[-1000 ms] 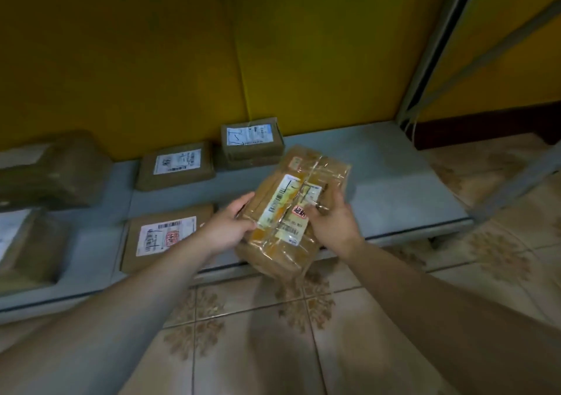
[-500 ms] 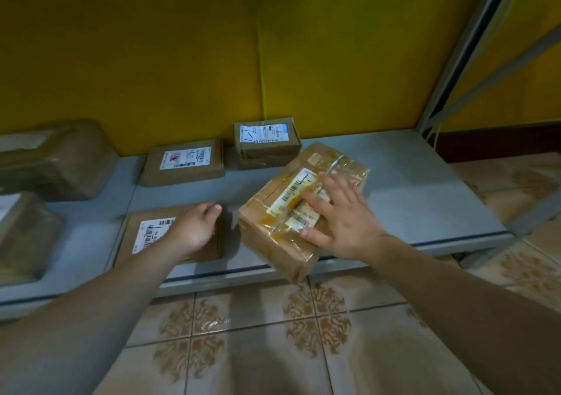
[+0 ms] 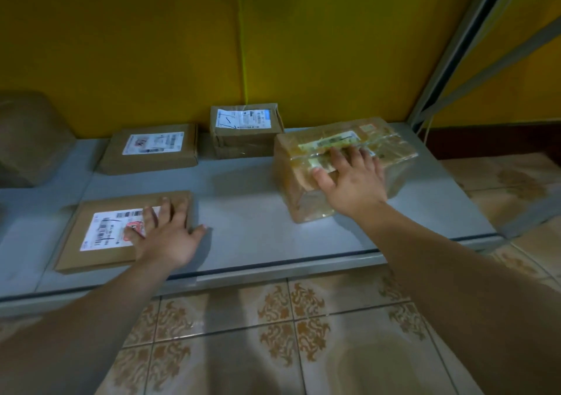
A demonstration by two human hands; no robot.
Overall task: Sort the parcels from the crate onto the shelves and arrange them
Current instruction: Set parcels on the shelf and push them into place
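A tape-wrapped brown parcel (image 3: 391, 148) lies on the grey bottom shelf (image 3: 252, 227), toward its right end. My right hand (image 3: 352, 179) rests flat on top of it, fingers spread. A flat brown parcel (image 3: 91, 233) with a white label lies at the shelf's front left. My left hand (image 3: 167, 233) lies flat on its right edge, thumb on the shelf beside it. Two more labelled parcels sit at the back: a flat one (image 3: 151, 148) and a thicker box (image 3: 246, 130).
A bulky wrapped parcel (image 3: 27, 139) stands at the far left against the yellow wall. The shelf's metal upright and brace (image 3: 455, 69) rise at the right. Patterned floor tiles (image 3: 273, 334) run in front of the shelf.
The taped parcel went from both hands at the shelf's front edge onto the shelf, pushed back and right. My left hand let go and moved onto the flat front parcel.
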